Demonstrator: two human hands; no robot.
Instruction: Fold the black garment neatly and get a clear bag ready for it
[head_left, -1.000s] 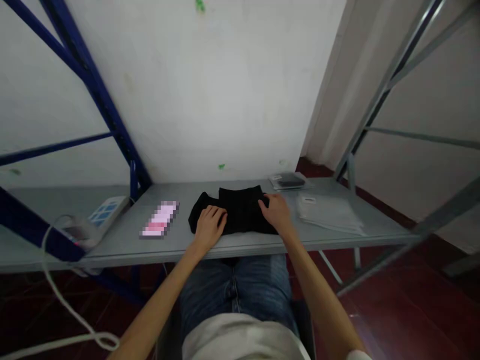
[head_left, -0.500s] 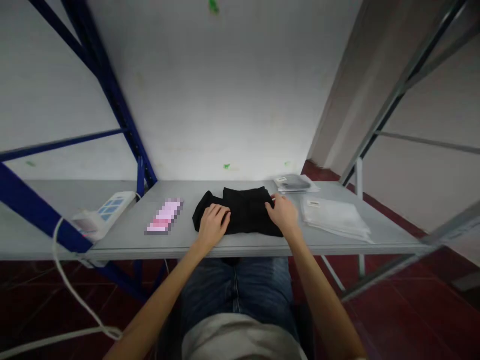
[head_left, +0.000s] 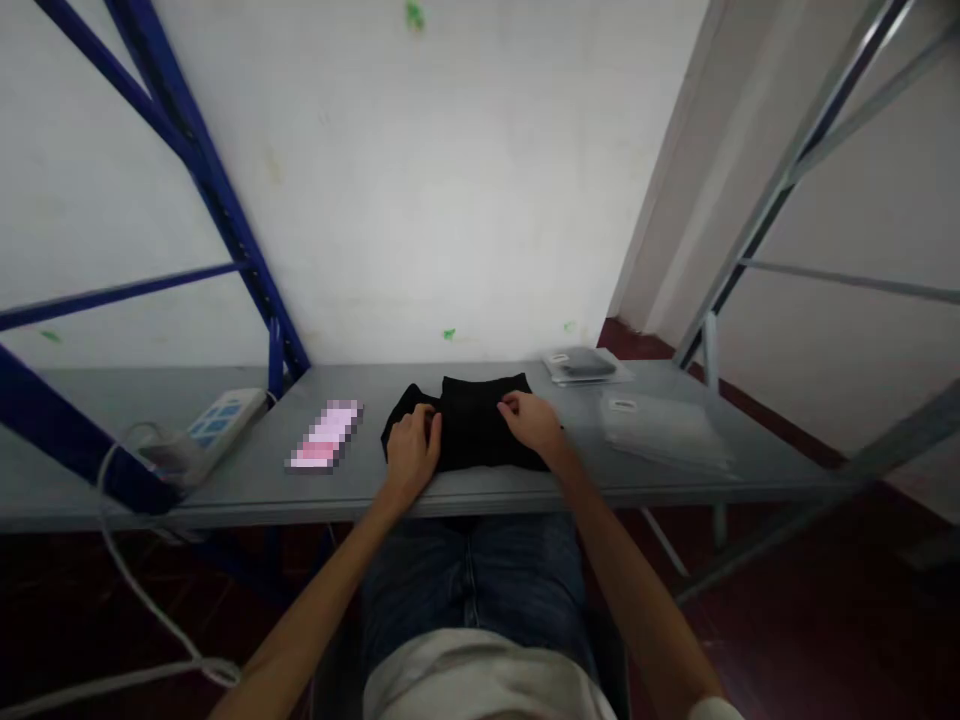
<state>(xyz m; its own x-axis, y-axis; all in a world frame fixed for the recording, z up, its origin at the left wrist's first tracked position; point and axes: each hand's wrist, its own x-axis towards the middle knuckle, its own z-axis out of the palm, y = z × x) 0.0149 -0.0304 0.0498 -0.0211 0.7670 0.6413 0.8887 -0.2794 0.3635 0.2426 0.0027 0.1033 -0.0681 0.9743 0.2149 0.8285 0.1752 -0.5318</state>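
A black cloth item (head_left: 476,425) lies on the grey table in front of me, with a narrower folded part at its left end. My left hand (head_left: 412,445) rests on that left part, its fingers bent and pressed down on the fabric. Over the right half of the cloth, my right hand (head_left: 529,420) has thumb and fingertips brought together. Whether fabric is pinched between them is too small to tell.
A stack of clear plastic bags (head_left: 664,432) lies right on the table (head_left: 255,495), with a packaged dark item (head_left: 589,365) behind. A blurred pink phone-like object (head_left: 328,435) and a white power strip (head_left: 225,425) lie left. Blue posts (head_left: 217,205) rise at the left.
My right hand has moved left from the cloth's right edge onto its right half, and its fingers have closed together. My left hand has shifted slightly left.
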